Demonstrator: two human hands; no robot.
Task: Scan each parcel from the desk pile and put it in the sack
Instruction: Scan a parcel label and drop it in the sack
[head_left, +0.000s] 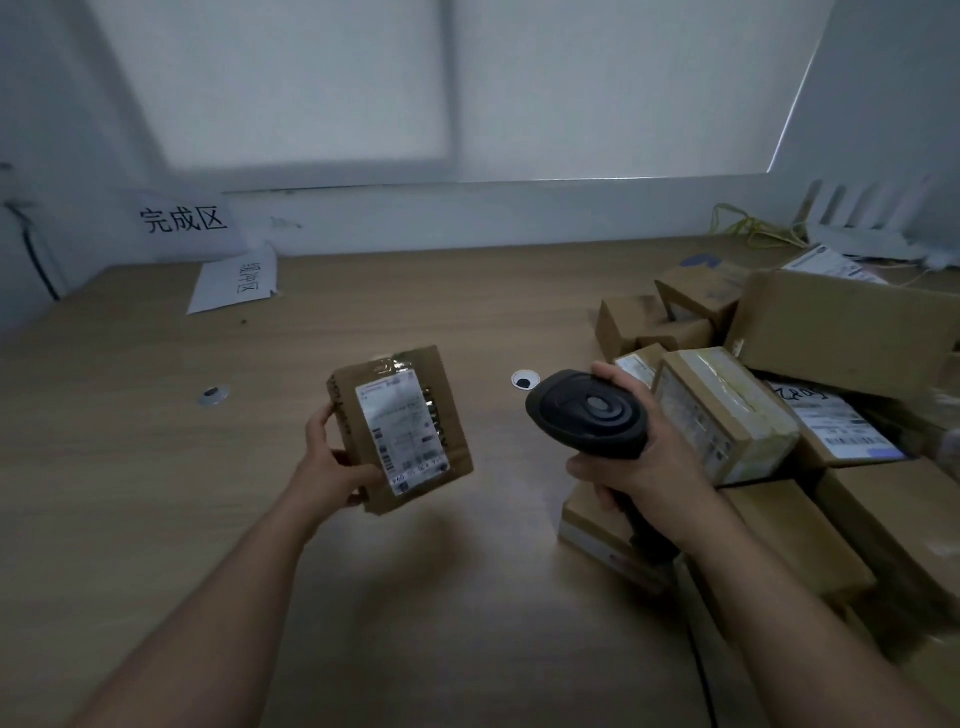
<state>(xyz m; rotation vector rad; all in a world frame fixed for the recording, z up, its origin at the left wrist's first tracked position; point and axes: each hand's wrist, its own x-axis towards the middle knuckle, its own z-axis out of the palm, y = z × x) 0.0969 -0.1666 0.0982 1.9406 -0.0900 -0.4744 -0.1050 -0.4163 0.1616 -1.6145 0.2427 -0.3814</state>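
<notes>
parcel (400, 430) gripped left, scanner (589, 412) gripped right

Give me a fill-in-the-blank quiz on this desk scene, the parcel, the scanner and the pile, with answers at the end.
1. The left hand holds the small parcel with its white ____ facing the camera.
2. The right hand grips the black barcode scanner by its ____.
3. The parcel pile lies on the ____ side of the wooden desk.
4. The white paper signs are at the desk's far ____ corner.
Answers: label; handle; right; left.
</notes>
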